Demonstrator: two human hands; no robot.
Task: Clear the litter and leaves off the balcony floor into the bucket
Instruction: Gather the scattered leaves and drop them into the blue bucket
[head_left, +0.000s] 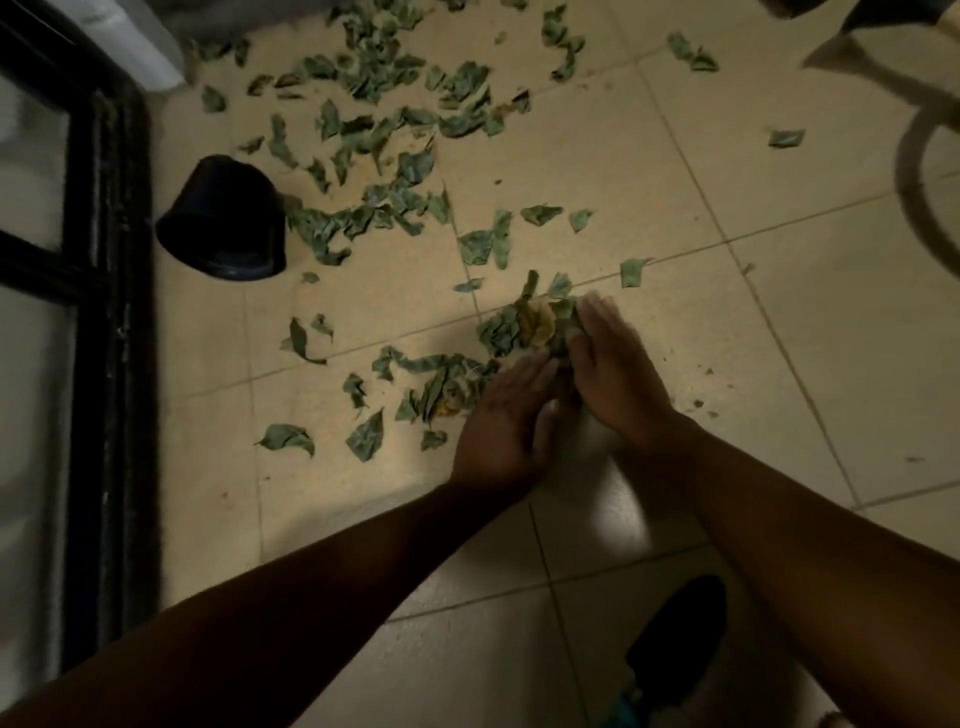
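Glossy cream floor tiles (597, 156) carry scattered, crinkled green leaves (374, 130). A dark, smooth bucket (223, 221) lies tipped on its side near the black door frame (111, 312). The left hand (501, 415) and right hand (615, 371), fingers straight, press together around a leaf clump (524, 325), partly hiding it.

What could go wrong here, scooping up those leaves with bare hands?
The left hand and right hand only press the leaf pile between them, so bits may drop when lifted. The black pot lies tipped on its side among the scattered leaves, well apart, so carrying could shed more.
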